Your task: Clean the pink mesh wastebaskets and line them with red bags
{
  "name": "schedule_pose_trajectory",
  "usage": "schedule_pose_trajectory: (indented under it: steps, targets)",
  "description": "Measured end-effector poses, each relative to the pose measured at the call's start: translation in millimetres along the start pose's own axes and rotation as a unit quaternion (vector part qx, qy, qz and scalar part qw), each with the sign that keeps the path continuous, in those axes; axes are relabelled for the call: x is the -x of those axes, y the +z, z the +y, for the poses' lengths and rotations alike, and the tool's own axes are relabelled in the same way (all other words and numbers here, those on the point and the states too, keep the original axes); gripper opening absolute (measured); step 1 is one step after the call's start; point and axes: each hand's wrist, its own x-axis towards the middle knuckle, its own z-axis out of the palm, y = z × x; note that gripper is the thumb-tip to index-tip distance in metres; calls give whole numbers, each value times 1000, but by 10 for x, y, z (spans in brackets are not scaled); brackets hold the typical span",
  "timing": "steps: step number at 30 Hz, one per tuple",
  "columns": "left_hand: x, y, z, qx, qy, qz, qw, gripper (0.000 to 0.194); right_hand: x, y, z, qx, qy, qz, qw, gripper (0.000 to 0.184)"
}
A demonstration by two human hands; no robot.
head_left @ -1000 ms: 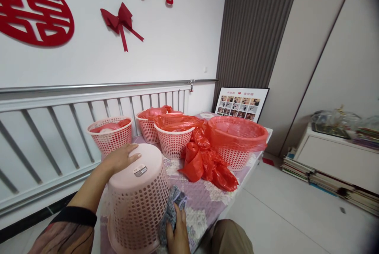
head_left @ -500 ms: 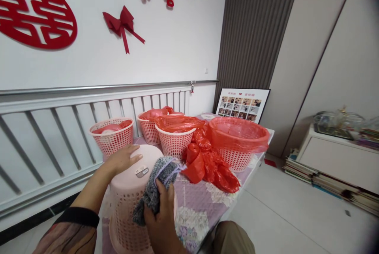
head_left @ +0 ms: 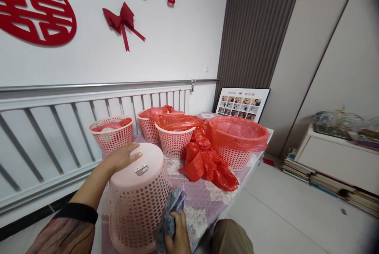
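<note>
Upside down in front of me stands a pink perforated plastic basket (head_left: 137, 202), its solid base with a small label facing up. My left hand (head_left: 122, 158) lies on that base near its far left edge, fingers stretched out. Low at the basket's right side, my right hand (head_left: 178, 232) grips a bunched grey-blue cloth (head_left: 171, 212) with a pale purple edge. The cloth is against or very near the perforated wall; exact contact is hard to make out.
Several upright pink baskets, one a left basket (head_left: 111, 133), stand behind with red plastic inside. A red-lined basket (head_left: 237, 143) and a heap of red plastic bags (head_left: 204, 163) lie to the right on the floral tablecloth (head_left: 195, 194). A radiator (head_left: 68, 135) runs along the wall.
My right hand has moved the cloth from the basket's upper front down and to the right, along its side. My left hand stays on the base.
</note>
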Motion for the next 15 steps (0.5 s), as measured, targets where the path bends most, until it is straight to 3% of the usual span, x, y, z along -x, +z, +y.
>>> schedule_pose_trajectory:
  steps: [4,11,13,15]
  targets:
    - [-9,-3,31,15,18,-2,1000,81,-393,-94,-322,-27,13,-6,1000,40]
    - [-163,-38,108,57,21,-11,998,80,-949,-156,-1373,-45,-60,-26,997,48]
    - [-201,-40,108,63,21,-9,998,79,-1023,-170,-1536,-43,-86,-35,995,52]
    - [-221,-36,96,62,21,-7,998,79,-1044,-159,-1523,-42,-91,-34,994,54]
